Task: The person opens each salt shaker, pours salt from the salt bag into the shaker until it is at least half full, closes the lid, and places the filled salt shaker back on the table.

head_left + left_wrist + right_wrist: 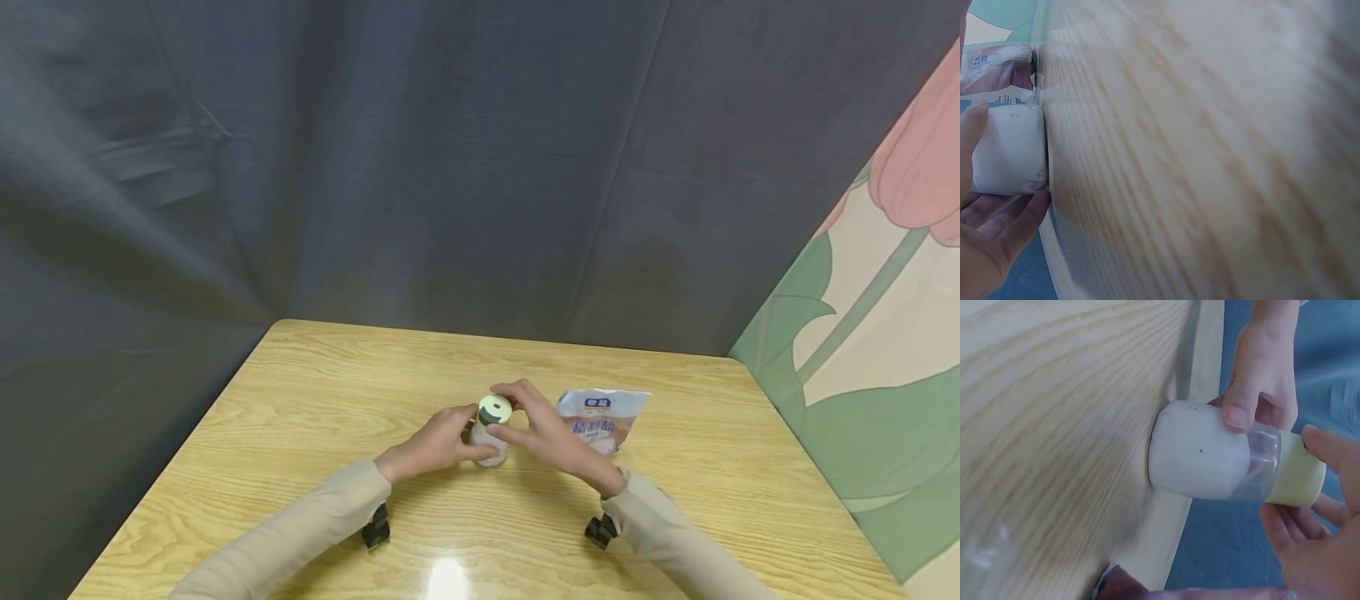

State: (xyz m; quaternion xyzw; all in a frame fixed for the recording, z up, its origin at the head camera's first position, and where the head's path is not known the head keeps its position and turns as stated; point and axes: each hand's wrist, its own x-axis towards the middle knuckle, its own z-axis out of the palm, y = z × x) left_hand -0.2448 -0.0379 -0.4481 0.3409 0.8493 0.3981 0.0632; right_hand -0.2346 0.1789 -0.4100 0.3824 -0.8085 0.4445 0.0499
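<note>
A clear shaker bottle [1194, 450] with a pale yellow-green cap [1297, 470] stands upright on the table, filled most of the way with white powder. In the head view, my left hand [438, 442] holds the bottle's body from the left, thumb in front and fingers behind. My right hand [547, 429] grips the cap from the right, its thumb and fingers on opposite sides, as the right wrist view also shows. A dark patch marks the cap's top. Just right of my right hand lies a printed salt bag [600, 417], partly hidden by that hand.
The wood-grain table [337, 375] is backed by a dark curtain [465, 167]. On the right, a wall with a painted flower [892, 308] borders the table. Black wrist devices [377, 529] hang under both sleeves.
</note>
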